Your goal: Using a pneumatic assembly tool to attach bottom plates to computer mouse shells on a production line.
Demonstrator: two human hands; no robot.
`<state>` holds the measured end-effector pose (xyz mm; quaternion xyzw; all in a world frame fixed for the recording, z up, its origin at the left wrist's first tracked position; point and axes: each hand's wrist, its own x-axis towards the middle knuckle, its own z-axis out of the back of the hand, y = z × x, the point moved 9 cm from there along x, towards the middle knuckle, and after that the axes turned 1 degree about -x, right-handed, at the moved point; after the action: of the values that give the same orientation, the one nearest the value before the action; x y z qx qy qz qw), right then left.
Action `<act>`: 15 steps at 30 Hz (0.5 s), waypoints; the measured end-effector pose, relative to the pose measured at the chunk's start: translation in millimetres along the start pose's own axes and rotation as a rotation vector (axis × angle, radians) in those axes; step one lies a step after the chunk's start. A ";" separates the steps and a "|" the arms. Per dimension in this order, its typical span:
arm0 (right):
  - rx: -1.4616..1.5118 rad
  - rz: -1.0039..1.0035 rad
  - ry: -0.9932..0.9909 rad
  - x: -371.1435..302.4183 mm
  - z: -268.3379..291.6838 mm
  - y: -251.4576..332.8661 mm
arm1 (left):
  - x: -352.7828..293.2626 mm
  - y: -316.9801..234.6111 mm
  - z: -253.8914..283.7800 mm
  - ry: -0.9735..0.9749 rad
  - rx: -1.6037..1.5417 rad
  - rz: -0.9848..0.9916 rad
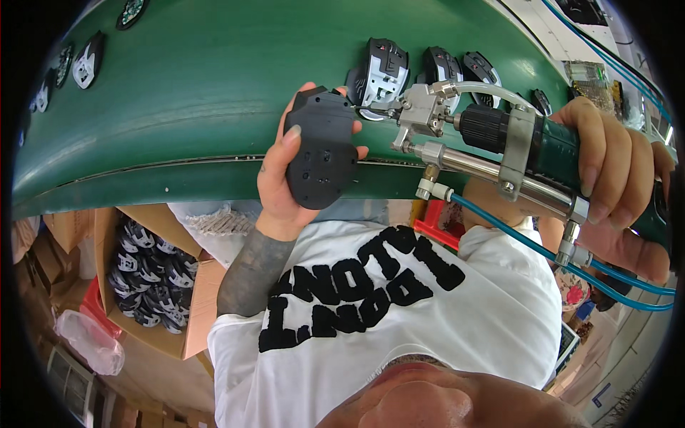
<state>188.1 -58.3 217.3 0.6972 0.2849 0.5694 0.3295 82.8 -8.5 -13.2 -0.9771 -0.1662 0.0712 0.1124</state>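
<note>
My left hand (275, 189) is wrapped round a black computer mouse (321, 150), its flat underside with screw holes facing up. My right hand (614, 160) grips the dark green body of a power screwdriver (556, 146). A metal screw-feed head (422, 110) and a steel cylinder (481, 165) are clamped to that tool. Its thin tip points left at the mouse's upper right edge; whether it touches is too fine to tell. Just beyond the tip, a grey and black mouse shell (385, 71) lies on the green belt (214, 85).
Further mouse shells (442, 65) stand along the belt on the right, and several mouse parts (88, 60) sit at far left. Blue air hoses (499, 232) trail right from the screwdriver. Below the belt at left, a cardboard box (202, 307) holds many mouse shells.
</note>
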 end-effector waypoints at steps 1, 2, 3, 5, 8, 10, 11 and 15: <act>0.000 0.002 -0.003 0.2 -1.1 -4.3 | -0.9 0.8 -0.5 -0.010 0.021 0.008; 0.000 0.004 -0.004 3.4 2.0 6.9 | -1.7 2.5 -0.6 -0.019 0.040 0.016; 0.000 0.004 -0.006 -0.9 1.5 -3.3 | -2.3 3.2 -1.5 -0.019 0.041 0.018; 0.005 0.003 -0.006 -4.9 11.7 0.5 | -4.6 2.5 -4.5 -0.004 -0.019 0.012; -0.003 0.003 -0.016 -15.2 27.8 17.5 | -3.9 6.3 -9.3 -0.024 -0.055 0.031; 0.008 0.002 -0.013 -22.2 45.1 30.9 | -6.2 7.0 -13.0 -0.042 -0.076 0.027; 0.008 0.002 -0.014 -15.3 23.4 16.2 | -5.4 7.8 -13.6 -0.053 -0.100 0.030; 0.008 0.001 -0.020 -22.9 29.4 28.4 | -4.2 -3.3 -10.2 -0.056 0.071 0.035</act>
<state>213.2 -97.6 221.7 0.7041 0.2836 0.5615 0.3294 79.7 -8.8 -2.1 -0.9729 -0.1495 0.1064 0.1410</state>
